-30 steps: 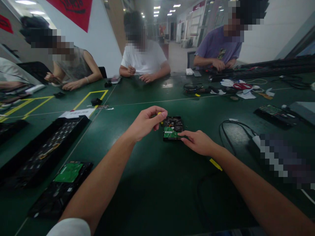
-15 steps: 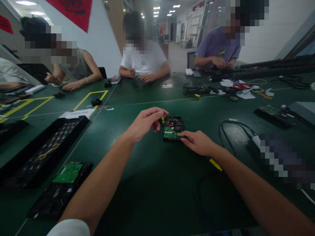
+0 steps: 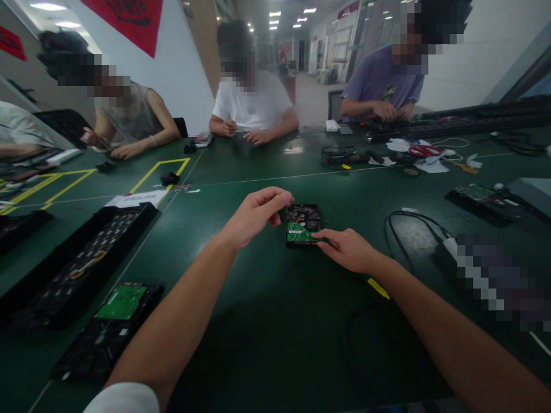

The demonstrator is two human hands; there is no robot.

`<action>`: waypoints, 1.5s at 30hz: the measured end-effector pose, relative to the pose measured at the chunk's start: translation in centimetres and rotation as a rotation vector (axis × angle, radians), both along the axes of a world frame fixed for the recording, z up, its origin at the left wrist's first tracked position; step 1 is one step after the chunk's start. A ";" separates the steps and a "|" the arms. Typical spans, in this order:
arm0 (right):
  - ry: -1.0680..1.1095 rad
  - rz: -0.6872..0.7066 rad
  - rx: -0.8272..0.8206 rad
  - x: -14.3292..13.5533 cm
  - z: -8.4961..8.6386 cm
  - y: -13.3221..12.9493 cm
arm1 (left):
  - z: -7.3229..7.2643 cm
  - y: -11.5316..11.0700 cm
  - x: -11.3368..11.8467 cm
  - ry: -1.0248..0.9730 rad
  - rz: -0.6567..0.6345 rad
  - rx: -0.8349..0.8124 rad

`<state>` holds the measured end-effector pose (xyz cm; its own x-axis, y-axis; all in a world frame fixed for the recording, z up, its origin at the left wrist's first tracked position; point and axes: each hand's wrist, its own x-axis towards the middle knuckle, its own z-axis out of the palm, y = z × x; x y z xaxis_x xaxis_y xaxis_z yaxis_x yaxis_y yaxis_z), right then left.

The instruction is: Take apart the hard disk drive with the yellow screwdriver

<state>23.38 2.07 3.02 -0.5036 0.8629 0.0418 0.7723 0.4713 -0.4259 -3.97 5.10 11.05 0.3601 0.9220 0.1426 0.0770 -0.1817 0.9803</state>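
Note:
A small black hard drive with a green circuit board [image 3: 302,221] lies on the dark green table [image 3: 267,310] in front of me. My left hand [image 3: 262,212] is at its upper left corner, thumb and fingers pinched together; whatever is between the fingertips is too small to make out. At the lower right edge of the drive, my right hand [image 3: 344,246] grips it between thumb and index finger. A tiny dark bit lies just right of the drive.
Left of my arm lie a long black tray [image 3: 81,258] and a larger drive with a green board [image 3: 123,302]. On the right are a black cable [image 3: 390,229], a white power strip [image 3: 473,275] and another drive [image 3: 482,201]. Several people sit across the table.
The yellow piece that showed at my left fingertips is now mostly out of sight. My right hand has kept its place at the drive.

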 end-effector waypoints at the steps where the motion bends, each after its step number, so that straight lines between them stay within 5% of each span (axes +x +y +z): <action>1: 0.001 0.001 0.003 0.0 0.0 0.0 | 0.0 0.0 0.0 0.031 0.014 0.017; 20: -0.002 0.002 0.011 -0.1 0.4 -0.1 | 0.3 -0.5 0.1 -0.059 -0.103 -0.059; 45: 0.008 0.001 0.003 0.0 0.1 0.0 | 0.2 -0.2 0.0 -0.146 -0.103 -0.126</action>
<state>23.38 2.04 3.15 -0.5043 0.8621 0.0488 0.7681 0.4737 -0.4308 -3.97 4.89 11.29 0.4377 0.8950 0.0864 -0.0800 -0.0570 0.9952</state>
